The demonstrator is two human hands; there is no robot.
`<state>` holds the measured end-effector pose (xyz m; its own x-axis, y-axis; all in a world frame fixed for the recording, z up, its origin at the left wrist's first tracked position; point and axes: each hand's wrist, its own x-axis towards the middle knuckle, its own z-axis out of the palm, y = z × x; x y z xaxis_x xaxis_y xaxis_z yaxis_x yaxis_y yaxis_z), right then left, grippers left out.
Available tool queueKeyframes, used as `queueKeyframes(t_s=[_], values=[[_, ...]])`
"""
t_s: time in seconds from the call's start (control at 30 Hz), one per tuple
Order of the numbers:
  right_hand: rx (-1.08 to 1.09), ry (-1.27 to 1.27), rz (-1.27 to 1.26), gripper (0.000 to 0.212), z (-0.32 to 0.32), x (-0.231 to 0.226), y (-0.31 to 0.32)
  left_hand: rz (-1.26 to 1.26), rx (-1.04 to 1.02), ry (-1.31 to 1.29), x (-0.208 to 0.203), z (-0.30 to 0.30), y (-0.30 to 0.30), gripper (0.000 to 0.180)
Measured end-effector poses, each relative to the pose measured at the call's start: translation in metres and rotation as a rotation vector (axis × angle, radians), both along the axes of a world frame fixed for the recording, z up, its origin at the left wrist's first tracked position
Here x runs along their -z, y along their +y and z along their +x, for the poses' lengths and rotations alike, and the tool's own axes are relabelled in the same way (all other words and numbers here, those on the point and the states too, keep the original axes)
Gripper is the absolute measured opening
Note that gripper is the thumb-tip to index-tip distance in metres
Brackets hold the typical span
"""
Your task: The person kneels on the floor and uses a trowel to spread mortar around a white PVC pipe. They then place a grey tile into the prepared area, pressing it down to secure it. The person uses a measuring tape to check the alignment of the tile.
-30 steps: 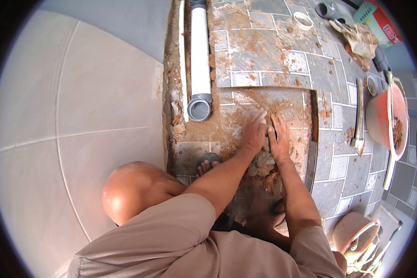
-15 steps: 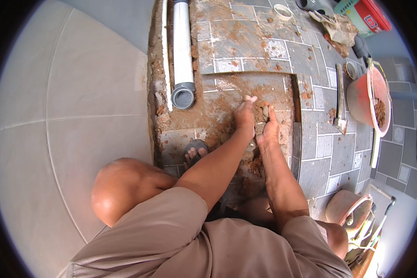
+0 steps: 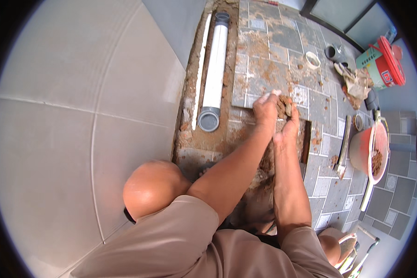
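Between my two hands sits a clump of brown soil and rubble point(image 3: 283, 107), held above the dug-up floor. My left hand point(image 3: 266, 110) closes on the clump's left side, with some of its fingers hidden. From the right, my right hand point(image 3: 288, 127) cups it, thumb and fingers curled round. Below my forearms lies a strip of dirt and broken floor point(image 3: 264, 164), partly covered by my arms. To the left, a white pipe with grey end sockets point(image 3: 215, 69) rests in a trench beside the wall.
A thin white pipe point(image 3: 202, 69) runs along the trench. On the tiles at right lie a hammer-like tool with a long handle point(image 3: 344, 146), a reddish bucket holding soil point(image 3: 362, 146), a crumpled cloth point(image 3: 354, 78) and a red-lidded paint pail point(image 3: 384, 65). Another bucket point(image 3: 338, 236) stands lower right.
My hands have moved forward and lifted the clump of soil and rubble from the dug-up patch. The whole view has shifted, showing more of the far end of the trench.
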<state>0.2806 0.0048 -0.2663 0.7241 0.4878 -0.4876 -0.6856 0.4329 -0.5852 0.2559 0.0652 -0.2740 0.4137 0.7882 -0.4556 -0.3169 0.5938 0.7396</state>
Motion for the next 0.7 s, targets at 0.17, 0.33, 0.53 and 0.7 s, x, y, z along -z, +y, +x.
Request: queueKeyframes(t_s=[0.17, 0.33, 0.53, 0.7], values=[[-0.079, 0.058, -0.034, 0.032, -0.012, -0.052, 0.123, -0.079, -0.090, -0.018, -0.042, -0.014, 0.133, 0.021], [-0.215, 0.098, 0.053, 0.025, -0.009, 0.014, 0.242, -0.153, -0.148, 0.019, -0.025, -0.042, 0.236, 0.025], [-0.366, -0.222, -0.402, 0.028, 0.007, 0.059, 0.285, -0.250, -0.126, 0.003, 0.027, -0.049, 0.270, 0.048], [-0.436, -0.368, -0.565, 0.026, -0.006, 0.001, 0.275, -0.183, 0.096, -0.061, 0.096, -0.070, 0.293, 0.066]])
